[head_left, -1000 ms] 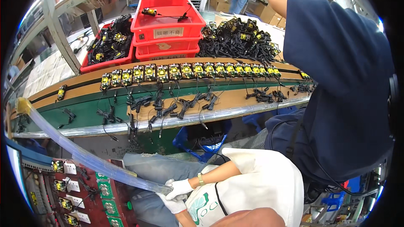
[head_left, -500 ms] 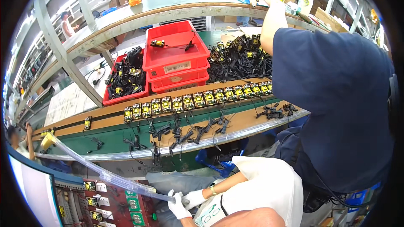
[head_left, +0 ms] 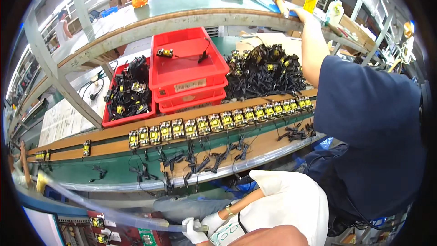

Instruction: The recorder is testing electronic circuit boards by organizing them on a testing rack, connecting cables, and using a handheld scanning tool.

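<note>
Two white gloves, left hand (head_left: 192,230), right hand (head_left: 213,222) — each grip clamped on clear, bendy hose (head_left: 104,213)

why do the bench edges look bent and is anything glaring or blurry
Head view: fisheye lens bows the wooden bench edge and shelf rail toward the dark rim; overhead light whitens the upper shelf; the red trays are sharp, while the clear tube near the rim looks smeared.

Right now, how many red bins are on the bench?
3: two stacked red bins at centre, top one nested over a lower one, and one to their left full of black parts. More may be hidden.
</note>
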